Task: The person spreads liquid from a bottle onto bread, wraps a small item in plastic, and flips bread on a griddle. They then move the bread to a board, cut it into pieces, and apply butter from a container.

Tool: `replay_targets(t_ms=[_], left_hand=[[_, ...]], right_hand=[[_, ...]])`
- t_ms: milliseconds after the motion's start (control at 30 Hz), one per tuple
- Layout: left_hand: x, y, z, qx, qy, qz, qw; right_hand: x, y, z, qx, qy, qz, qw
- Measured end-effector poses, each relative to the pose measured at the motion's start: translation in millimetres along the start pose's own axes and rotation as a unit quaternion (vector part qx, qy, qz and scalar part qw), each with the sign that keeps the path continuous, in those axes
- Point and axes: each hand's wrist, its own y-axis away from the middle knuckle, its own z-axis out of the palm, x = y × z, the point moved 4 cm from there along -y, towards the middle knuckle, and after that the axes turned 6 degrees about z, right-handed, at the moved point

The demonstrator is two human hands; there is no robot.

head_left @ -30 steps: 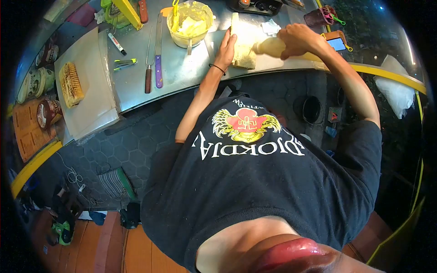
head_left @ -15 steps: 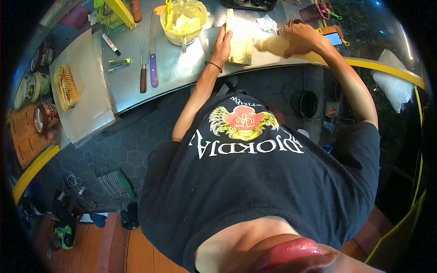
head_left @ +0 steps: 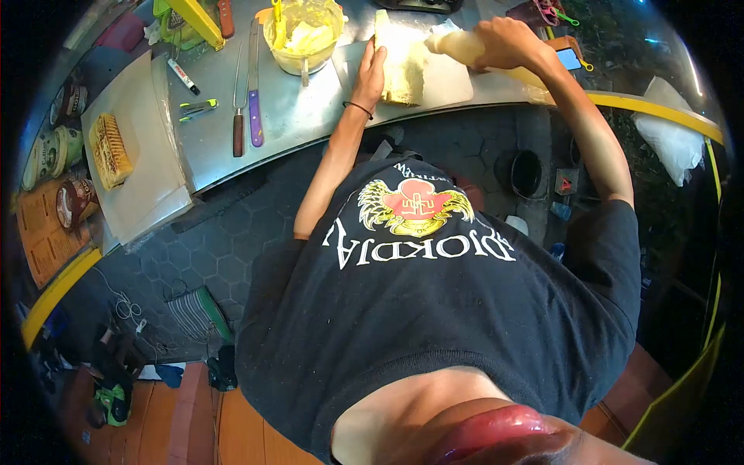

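A pale yellow block of bread (head_left: 403,81) sits on a white board (head_left: 453,87) near the counter's front edge. My left hand (head_left: 372,76) grips the bread along its left side, fingers beside it and thumb toward the top. To the right of the bread, my right hand (head_left: 508,45) is closed around a cream-coloured squeeze bottle (head_left: 459,46), tilted with its narrow end toward the bread. The bottle's tip is blurred. A clear tub of yellow spread (head_left: 304,46) stands left of my left hand.
A purple-handled knife (head_left: 256,128) and a brown-handled fork (head_left: 239,136) lie left of the tub, with a marker (head_left: 184,76) and green cutter (head_left: 198,109) beyond. A toasted loaf (head_left: 110,149) rests on wrapping sheets (head_left: 151,186). A phone (head_left: 569,60) lies at right.
My right hand and the squeeze bottle have shifted slightly left and up, bringing the tip over the board's far part. My left hand stays on the bread. The view has shifted slightly.
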Motion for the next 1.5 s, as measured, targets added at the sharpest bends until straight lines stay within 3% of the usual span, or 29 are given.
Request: replay_targets(t_ms=[167, 267, 300, 467, 633, 733, 800, 900, 933, 1000, 1067, 1133, 1267, 1333, 1367, 1467, 1500], left_hand=[[2.2, -2.1, -0.9, -0.009, -0.026, 0.018, 0.999], [3.2, 0.5, -0.2, 0.003, -0.001, 0.013, 1.000], [2.1, 1.6, 0.3, 0.003, -0.002, 0.012, 1.000], [-6.3, -3.7, -6.1, 0.011, -0.025, 0.026, 0.999], [2.2, 3.8, -0.2, 0.015, -0.012, 0.002, 1.000], [14.0, 6.5, 6.7, 0.021, -0.030, -0.004, 0.999], [16.7, 6.5, 9.5, 0.032, -0.017, -0.019, 0.999], [22.2, 7.8, 15.4, 0.030, -0.028, -0.022, 0.999], [23.0, 8.5, 16.7, 0.031, -0.023, -0.034, 0.999], [25.0, 9.1, 18.1, 0.040, -0.029, -0.031, 0.998], [20.8, 7.8, 15.6, 0.059, -0.062, -0.029, 0.996], [21.1, 6.5, 19.3, 0.073, -0.083, -0.026, 0.993], [22.7, 2.5, 40.7, 0.076, -0.271, 0.021, 0.959], [16.7, 5.6, 49.9, 0.061, -0.541, 0.067, 0.836], [12.2, 5.8, 62.1, 0.024, -0.642, 0.152, 0.752], [-21.5, 20.8, 101.6, 0.021, -0.853, 0.138, 0.502], [-27.3, 21.0, 104.6, 0.018, -0.862, 0.136, 0.488]], right_hand=[[-19.3, 17.1, 16.9, -0.009, -0.008, -0.088, 0.996], [-13.2, -2.0, 1.3, -0.013, -0.017, -0.026, 0.999], [-11.9, -3.7, -6.5, 0.026, -0.001, -0.001, 1.000], [-21.7, 15.8, 17.1, 0.003, -0.030, -0.102, 0.994], [-6.6, -8.0, 12.3, -0.005, -0.036, -0.010, 0.999], [-10.5, 12.6, 24.9, -0.019, -0.048, -0.079, 0.996], [-10.5, 24.0, 45.2, -0.067, -0.071, -0.106, 0.990], [7.5, 24.8, 75.3, -0.041, -0.240, -0.123, 0.962], [10.9, 25.5, 86.4, -0.038, -0.241, -0.128, 0.961], [19.9, 25.3, 105.7, -0.039, -0.428, -0.103, 0.897], [20.3, 25.6, 136.6, -0.007, -0.599, -0.147, 0.787], [16.3, 28.3, 157.0, -0.006, -0.702, -0.155, 0.695], [28.5, 41.3, 184.6, 0.007, -0.833, -0.162, 0.529], [50.4, 48.7, 195.4, -0.001, -0.857, -0.156, 0.490], [65.3, 50.6, 202.2, -0.009, -0.877, -0.147, 0.458], [119.3, 51.4, 223.8, 0.022, -0.876, -0.145, 0.460], [142.0, 54.6, 222.0, 0.053, -0.873, -0.145, 0.462]])
